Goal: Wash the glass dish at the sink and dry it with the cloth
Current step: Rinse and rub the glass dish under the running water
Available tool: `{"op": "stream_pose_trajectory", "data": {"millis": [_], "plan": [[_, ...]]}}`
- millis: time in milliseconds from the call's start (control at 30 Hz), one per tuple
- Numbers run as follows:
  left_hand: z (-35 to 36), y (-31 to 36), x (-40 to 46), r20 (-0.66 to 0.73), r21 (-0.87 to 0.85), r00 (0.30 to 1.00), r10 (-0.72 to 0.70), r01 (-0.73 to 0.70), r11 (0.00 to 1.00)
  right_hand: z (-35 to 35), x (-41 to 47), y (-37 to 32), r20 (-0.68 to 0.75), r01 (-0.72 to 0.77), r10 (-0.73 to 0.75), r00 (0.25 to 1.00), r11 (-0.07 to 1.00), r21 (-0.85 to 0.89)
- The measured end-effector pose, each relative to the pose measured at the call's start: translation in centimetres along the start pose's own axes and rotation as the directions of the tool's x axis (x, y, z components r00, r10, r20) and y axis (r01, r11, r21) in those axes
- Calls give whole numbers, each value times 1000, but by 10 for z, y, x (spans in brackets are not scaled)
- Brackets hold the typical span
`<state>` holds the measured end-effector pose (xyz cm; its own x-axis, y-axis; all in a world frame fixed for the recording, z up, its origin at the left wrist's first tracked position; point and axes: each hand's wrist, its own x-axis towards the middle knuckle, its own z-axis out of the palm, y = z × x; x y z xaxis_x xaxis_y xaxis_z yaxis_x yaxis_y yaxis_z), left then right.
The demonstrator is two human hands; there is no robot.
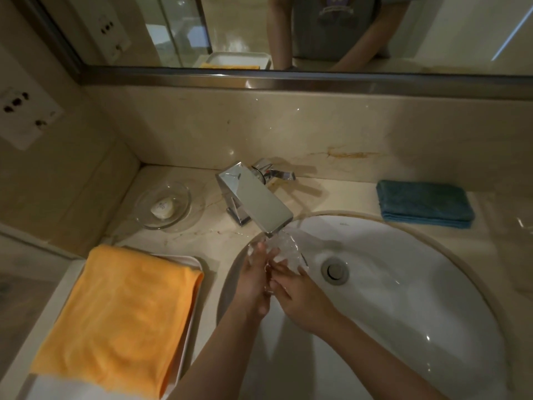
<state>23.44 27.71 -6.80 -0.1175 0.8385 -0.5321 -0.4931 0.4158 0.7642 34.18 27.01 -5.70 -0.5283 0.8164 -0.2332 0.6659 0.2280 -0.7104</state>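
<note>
Clear glass dish (pixel 288 252) under chrome faucet (pixel 259 202) w/ water running; left hand (pixel 253 280) & right hand (pixel 300 295) both grip it over white sink (pixel 403 284).

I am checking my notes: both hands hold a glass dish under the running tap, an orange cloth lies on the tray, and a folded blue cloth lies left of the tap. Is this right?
Not quite. The head view shows the folded blue cloth on the counter to the right of the tap, not left. The rest holds: left hand and right hand hold the glass dish, orange cloth on the tray.

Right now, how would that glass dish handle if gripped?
Likely slippery: the dish sits under running water from the faucet. Probably fragile and rigid, being clear glass. Both hands seem to steady it.
</note>
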Motion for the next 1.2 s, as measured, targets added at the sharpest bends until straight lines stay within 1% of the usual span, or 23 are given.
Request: {"op": "stream_pose_trajectory", "data": {"millis": [67, 133, 167, 233, 300, 367, 400, 533, 600, 667, 700, 733, 767, 800, 833, 867, 900, 933, 967, 1000, 1033, 1100, 1200], "plan": [[-2, -3, 2, 20, 14, 1000, 1, -1, 1000, -10, 5, 5, 45, -22, 25, 999, 997, -74], [-1, -5, 1, 49, -4, 999, -12, 12, 1000, -19, 9, 9, 80, -70, 88, 993, 977, -199], [0, -6, 1, 53, -11, 998, -23, 23, 1000, -21, 10, 10, 69, -93, 116, 991, 959, -269], [3, -5, 3, 70, -15, 997, -34, 36, 999, -17, 8, 10, -22, -136, 138, 990, 922, -363], [5, -3, 6, 80, -14, 997, -25, 26, 1000, -9, 6, 9, -98, -223, 201, 975, 910, -351], [6, 0, 8, 71, -44, 997, -34, 37, 998, -2, 4, 7, -121, -302, 278, 953, 905, -299], [6, 1, 8, 68, -47, 997, -38, 41, 998, 0, 3, 5, -137, -317, 289, 948, 905, -285], [6, -4, 8, 41, -53, 998, -55, 57, 997, -2, -5, -1, -232, -304, 254, 939, 928, -216], [6, -4, 7, 1, -66, 999, -53, 53, 996, 1, -10, 2, -265, -247, 193, 945, 951, -186], [5, -6, 8, -8, -50, 998, -56, 56, 997, 2, -12, 9, -303, -166, 130, 944, 981, -96], [6, -7, 8, -14, -56, 998, -63, 62, 997, 1, -11, 14, -334, -142, 138, 932, 990, 15], [7, -6, 7, -19, -69, 997, -74, 72, 995, -2, -9, 17, -380, -127, 178, 907, 980, 156], [8, -5, 7, -12, -87, 997, -83, 81, 993, -8, -7, 18, -429, -136, 256, 866, 947, 291], [8, -4, 7, 9, -101, 996, -86, 86, 991, -15, -4, 20, -471, -163, 356, 807, 901, 402], [9, -2, 6, 36, -115, 996, -86, 89, 989, -21, -1, 23, -501, -186, 441, 744, 858, 478], [10, -1, 5, 60, -121, 994, -89, 96, 988, -26, 3, 25, -493, -206, 498, 714, 822, 531], [11, 1, 4, 96, -123, 991, -94, 105, 987, -31, 6, 26, -425, -237, 540, 726, 777, 583], [12, 1, 3, 134, -114, 986, -94, 110, 987, -33, 7, 25, -302, -272, 567, 766, 712, 647], [13, 2, 1, 173, -104, 981, -92, 111, 988, -34, 7, 23, -145, -291, 559, 816, 615, 733], [13, 3, 1, 202, -102, 975, -91, 113, 988, -35, 7, 22, -22, -308, 524, 851, 534, 787], [12, 3, 2, 229, -116, 969, -97, 126, 985, -34, 7, 22, 27, -309, 485, 874, 512, 802], [9, 4, 2, 287, -138, 951, -119, 164, 977, -34, 9, 26, 13, -291, 455, 891, 548, 784], [6, 3, 1, 399, -142, 900, -178, 252, 957, -36, 13, 28, -90, -308, 544, 835, 595, 743]]}}
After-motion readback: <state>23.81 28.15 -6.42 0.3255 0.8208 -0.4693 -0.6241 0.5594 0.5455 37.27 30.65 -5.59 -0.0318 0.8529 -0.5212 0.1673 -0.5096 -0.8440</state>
